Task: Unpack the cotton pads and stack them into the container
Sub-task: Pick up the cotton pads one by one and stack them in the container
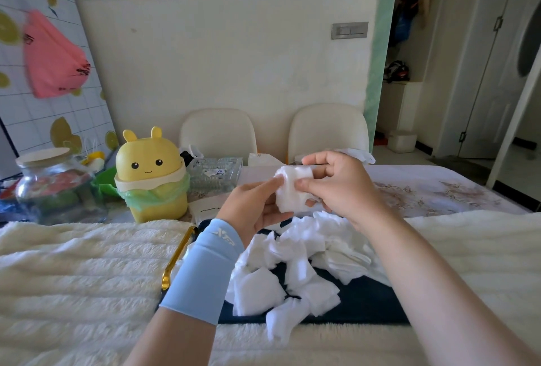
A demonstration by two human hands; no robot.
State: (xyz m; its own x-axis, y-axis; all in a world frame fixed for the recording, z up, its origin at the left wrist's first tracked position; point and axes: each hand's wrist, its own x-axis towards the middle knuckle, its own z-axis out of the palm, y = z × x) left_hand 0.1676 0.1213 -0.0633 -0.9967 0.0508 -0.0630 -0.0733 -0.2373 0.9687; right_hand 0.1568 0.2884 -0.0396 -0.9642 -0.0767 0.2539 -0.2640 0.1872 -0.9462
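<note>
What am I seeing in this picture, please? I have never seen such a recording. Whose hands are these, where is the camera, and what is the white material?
There is no machine here: a person works with two bare hands. The single picture comes from a camera worn on the person's head, looking forward and down, so both arms enter from the bottom edge. The left hand, with a blue sleeve on its forearm, and the right hand together pinch a small stack of cotton pads in the air. Below them a loose pile of pads lies on a dark blue surface, which rests on a fluffy cream blanket. Further back stand a yellow bin with a face on it and a glass jar with a lid.
</note>
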